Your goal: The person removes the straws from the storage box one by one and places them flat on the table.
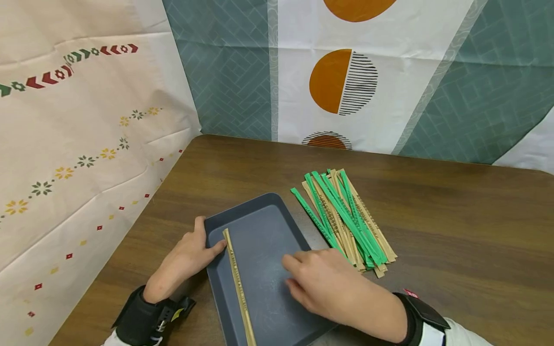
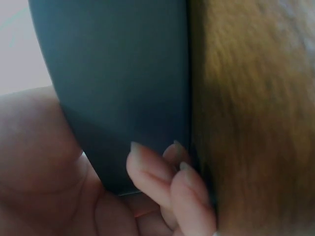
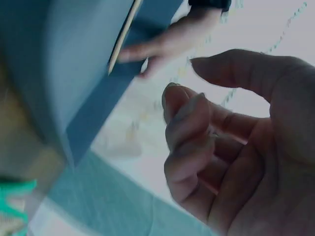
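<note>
A dark grey rectangular tray [image 1: 268,240] lies on the table in the head view. Along its left side rests a long, thin tan stick [image 1: 238,281] with dark print. My left hand [image 1: 186,262] grips the tray's left edge, its thumb over the rim at the stick's upper end. In the left wrist view the fingers [image 2: 150,172] lie against the outer wall. Above the tray's right part, my right hand [image 1: 331,288] holds nothing; its fingers are loosely bent and the thumb stands apart from them, as the right wrist view shows.
Right of the tray lies a loose pile of green and tan printed sticks [image 1: 346,226], several of each colour, crossing one another. The brown wooden table [image 1: 467,230] runs on to the right. Patterned cloths [image 1: 229,72] hang behind it and at the left.
</note>
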Tool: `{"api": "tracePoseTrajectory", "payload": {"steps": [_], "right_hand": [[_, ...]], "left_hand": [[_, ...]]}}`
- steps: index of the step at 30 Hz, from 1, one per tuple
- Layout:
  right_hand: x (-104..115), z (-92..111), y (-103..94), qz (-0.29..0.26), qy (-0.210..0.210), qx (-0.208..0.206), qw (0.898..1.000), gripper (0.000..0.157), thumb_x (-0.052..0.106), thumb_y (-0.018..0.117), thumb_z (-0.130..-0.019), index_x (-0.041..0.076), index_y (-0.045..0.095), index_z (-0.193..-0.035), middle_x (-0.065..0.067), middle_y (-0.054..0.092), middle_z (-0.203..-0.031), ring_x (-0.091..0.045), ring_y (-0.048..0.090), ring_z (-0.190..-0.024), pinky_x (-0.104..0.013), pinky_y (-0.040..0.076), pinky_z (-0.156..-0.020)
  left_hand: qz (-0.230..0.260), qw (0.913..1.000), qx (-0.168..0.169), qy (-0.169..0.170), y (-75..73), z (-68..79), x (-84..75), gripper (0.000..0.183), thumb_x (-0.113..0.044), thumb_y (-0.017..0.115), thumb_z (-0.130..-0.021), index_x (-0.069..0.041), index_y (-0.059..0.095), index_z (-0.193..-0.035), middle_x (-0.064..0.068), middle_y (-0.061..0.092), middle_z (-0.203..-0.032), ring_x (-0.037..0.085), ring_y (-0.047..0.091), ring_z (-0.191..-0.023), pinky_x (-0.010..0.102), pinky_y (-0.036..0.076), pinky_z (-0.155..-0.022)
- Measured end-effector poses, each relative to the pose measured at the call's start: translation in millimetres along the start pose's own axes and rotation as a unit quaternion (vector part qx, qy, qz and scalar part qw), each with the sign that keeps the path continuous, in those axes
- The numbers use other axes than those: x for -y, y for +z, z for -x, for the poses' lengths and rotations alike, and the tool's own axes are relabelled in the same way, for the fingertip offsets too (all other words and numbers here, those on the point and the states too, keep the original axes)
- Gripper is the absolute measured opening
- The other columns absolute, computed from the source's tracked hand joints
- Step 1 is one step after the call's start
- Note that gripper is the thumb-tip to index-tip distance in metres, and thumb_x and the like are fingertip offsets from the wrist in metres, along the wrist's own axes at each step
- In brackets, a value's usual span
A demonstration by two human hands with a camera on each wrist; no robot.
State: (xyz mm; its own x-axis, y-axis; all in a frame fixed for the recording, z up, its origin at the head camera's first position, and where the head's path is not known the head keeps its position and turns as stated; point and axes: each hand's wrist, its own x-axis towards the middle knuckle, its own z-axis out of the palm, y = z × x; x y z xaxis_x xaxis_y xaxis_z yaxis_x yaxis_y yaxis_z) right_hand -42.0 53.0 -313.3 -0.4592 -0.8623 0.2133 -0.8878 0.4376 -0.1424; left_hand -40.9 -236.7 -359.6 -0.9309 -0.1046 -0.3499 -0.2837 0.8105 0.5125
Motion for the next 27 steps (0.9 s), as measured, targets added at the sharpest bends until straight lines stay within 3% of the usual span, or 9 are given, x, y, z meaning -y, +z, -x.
{"api": "tracePoseTrajectory", "payload": {"steps": [4, 7, 10, 18, 23, 27], "right_hand": [[16, -6, 16.4, -0.019, -0.111, 0.046, 0.993, 0.015, 0.023, 0.068, -0.090, 0.018, 0.057, -0.098, 0.008, 0.050, -0.070, -0.003, 0.046, -0.054, -0.017, 0.036, -0.050], [25, -7, 32.4, -0.019, -0.181, 0.082, 0.980, 0.026, 0.035, 0.063, -0.093, 0.023, 0.058, -0.116, 0.009, 0.056, -0.079, -0.001, 0.050, -0.061, -0.015, 0.038, -0.055], [30, -6, 45.5, -0.012, -0.216, 0.112, 0.970, 0.036, 0.045, 0.056, -0.095, 0.029, 0.057, -0.128, 0.008, 0.060, -0.090, 0.000, 0.054, -0.070, -0.015, 0.039, -0.061], [32, -7, 60.8, 0.011, -0.224, 0.180, 0.958, 0.039, 0.050, 0.052, -0.096, 0.036, 0.057, -0.132, 0.010, 0.059, -0.102, 0.001, 0.053, -0.077, -0.014, 0.035, -0.064], [29, -10, 60.8, -0.028, -0.225, 0.191, 0.955, 0.039, 0.049, 0.057, -0.094, 0.033, 0.058, -0.129, 0.009, 0.058, -0.099, 0.002, 0.053, -0.076, -0.015, 0.039, -0.064], [28, -11, 60.7, -0.065, -0.195, 0.195, 0.959, 0.025, 0.040, 0.059, -0.095, 0.024, 0.060, -0.115, 0.009, 0.057, -0.090, 0.002, 0.050, -0.067, -0.014, 0.039, -0.059]], "left_hand": [[-0.002, 1.0000, -0.002, -0.005, -0.5, -0.4, 1.3, 0.073, -0.037, 0.058, -0.095, 0.007, 0.015, -0.134, 0.014, 0.055, -0.072, 0.021, 0.055, -0.061, 0.034, 0.039, -0.054], [-0.002, 1.0000, -0.003, -0.006, -0.2, -0.9, 2.0, 0.073, -0.038, 0.058, -0.095, 0.006, 0.015, -0.135, 0.013, 0.055, -0.072, 0.021, 0.055, -0.061, 0.034, 0.039, -0.054], [-0.001, 1.0000, 0.000, -0.006, 0.5, -1.1, 2.5, 0.074, -0.038, 0.058, -0.095, 0.006, 0.015, -0.135, 0.013, 0.054, -0.070, 0.021, 0.054, -0.059, 0.034, 0.038, -0.053], [0.000, 1.0000, 0.003, -0.006, 0.2, -0.3, 1.4, 0.073, -0.038, 0.059, -0.095, 0.006, 0.016, -0.134, 0.014, 0.055, -0.077, 0.021, 0.056, -0.066, 0.035, 0.041, -0.058], [0.000, 0.9999, 0.005, -0.011, -0.3, 0.0, 1.7, 0.074, -0.037, 0.059, -0.095, 0.006, 0.014, -0.135, 0.014, 0.056, -0.077, 0.021, 0.056, -0.066, 0.034, 0.041, -0.058], [0.000, 1.0000, 0.004, -0.009, -0.4, 0.2, 1.9, 0.074, -0.037, 0.059, -0.095, 0.006, 0.015, -0.135, 0.014, 0.056, -0.078, 0.021, 0.056, -0.066, 0.034, 0.041, -0.058]]}}
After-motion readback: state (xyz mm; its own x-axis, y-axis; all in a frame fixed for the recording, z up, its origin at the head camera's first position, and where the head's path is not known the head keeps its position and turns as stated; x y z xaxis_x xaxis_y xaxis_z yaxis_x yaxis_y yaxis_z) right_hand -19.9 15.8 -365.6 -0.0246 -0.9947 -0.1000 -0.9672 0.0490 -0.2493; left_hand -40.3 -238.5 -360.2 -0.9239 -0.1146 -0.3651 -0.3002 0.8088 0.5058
